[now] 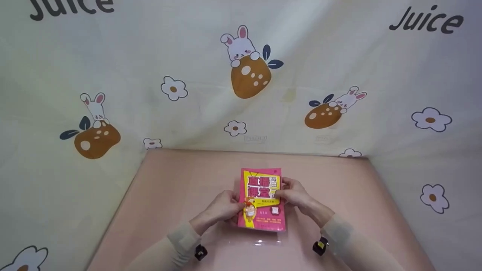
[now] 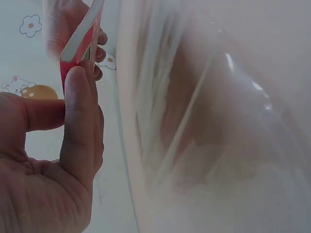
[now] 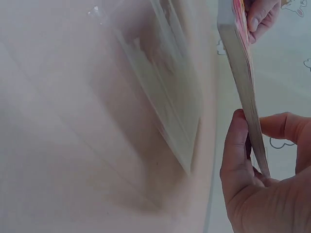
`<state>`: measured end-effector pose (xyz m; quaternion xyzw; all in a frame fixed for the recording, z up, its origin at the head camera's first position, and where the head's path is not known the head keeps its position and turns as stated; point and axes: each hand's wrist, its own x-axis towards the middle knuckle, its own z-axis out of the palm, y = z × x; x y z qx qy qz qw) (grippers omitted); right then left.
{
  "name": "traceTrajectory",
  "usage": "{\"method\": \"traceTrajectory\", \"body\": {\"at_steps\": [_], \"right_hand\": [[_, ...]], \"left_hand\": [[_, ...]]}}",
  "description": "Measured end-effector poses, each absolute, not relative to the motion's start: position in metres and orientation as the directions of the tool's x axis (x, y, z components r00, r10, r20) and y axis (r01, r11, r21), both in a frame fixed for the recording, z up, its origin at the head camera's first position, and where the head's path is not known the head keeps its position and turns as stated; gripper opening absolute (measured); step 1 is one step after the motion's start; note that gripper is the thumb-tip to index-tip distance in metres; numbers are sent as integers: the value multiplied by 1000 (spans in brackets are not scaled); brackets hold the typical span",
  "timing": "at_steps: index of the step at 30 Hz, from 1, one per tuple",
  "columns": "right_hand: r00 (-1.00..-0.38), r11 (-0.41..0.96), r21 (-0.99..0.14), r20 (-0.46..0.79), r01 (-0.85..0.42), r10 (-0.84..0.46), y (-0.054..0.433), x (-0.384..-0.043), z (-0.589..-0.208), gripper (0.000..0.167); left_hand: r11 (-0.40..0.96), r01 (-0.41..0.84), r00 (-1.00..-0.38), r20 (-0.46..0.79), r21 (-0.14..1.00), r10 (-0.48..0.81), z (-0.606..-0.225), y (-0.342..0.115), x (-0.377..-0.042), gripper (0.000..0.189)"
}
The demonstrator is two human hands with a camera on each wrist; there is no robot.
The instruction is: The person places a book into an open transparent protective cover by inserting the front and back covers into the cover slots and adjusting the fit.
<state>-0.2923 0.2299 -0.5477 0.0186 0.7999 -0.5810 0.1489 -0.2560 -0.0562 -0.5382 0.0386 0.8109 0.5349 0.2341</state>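
A pink and yellow book [image 1: 263,210] with large Chinese lettering is held up above the table, its cover facing the head camera. My left hand [image 1: 224,207] pinches its left edge, the thumb on the cover and the fingers behind. On the opposite edge, my right hand [image 1: 299,195] grips it the same way, higher up. The right wrist view shows the book's page edges [image 3: 245,82] between thumb and fingers. Below the book, a clear plastic sleeve [image 3: 160,82] lies on the table; in the head view the book hides most of it.
A pink tabletop [image 1: 180,177] spreads beneath the hands. Pale cloth walls [image 1: 196,45] printed with rabbits, fruit and flowers enclose its back and both sides. Small black devices [image 1: 321,246] hang at both wrists.
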Motion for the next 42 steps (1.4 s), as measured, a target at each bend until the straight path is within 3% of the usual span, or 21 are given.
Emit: {"method": "traceTrajectory", "body": {"at_steps": [10,16,31,42], "right_hand": [[-956,395,-901,-256,183,-141,224,-289,-559,61],[-961,486,-856,-258,178,-103,218,-290,-566,50],[-970,574,-806,-231,144,-81,215,-284,-577,45],[-982,680,-727,-178,91,-59,218,-282,-575,44]], "left_hand": [[533,-136,-893,-337,835,299,-554,-57,-252,26],[607,-128,-906,-341,784,250,-559,-51,-254,31],[776,-75,-914,-353,627,198,-578,-45,-259,24],[795,157,-947,-140,586,290,-565,-30,-254,29]]}}
